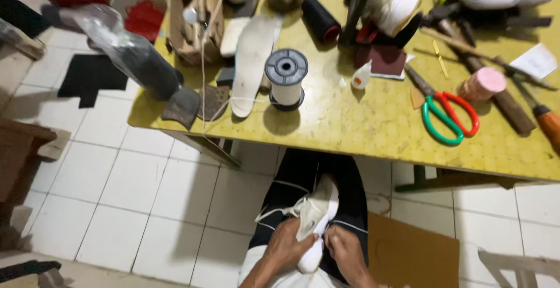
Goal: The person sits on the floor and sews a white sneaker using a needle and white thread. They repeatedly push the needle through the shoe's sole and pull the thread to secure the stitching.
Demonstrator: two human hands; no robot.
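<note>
A yellow worktable [373, 124] stands on a white tiled floor [146, 194] and is crowded with shoemaking gear, while a person seated below its front edge works on a white shoe [318, 221] held in the lap, against dark trousers [291, 189]. The left hand [286, 246] is wrapped around the shoe's left side near the heel end, fingers closed on it; the right hand [344, 250] presses against the shoe's right side, fingers curled onto it, so the shoe sits clamped between both hands with its toe pointing toward the table. A white lace or thread [274, 212] trails from the shoe toward the left; which of the two it is cannot be told. On the table, straight above the shoe, a grey spool of white thread [286, 78] stands upright near the front edge, with a white insole [252, 60] lying just left of it and dark leather scraps [198, 104] further left at the table's corner. To the right of the spool lie a small white glue bottle [361, 77], then scissors with one red and one green handle [449, 116], and a pink roll [483, 84] just beyond them. A black spool [321, 19] lies on its side behind the grey spool. A brown cardboard sheet [414, 253] rests on the floor just right of the person's legs.
</note>
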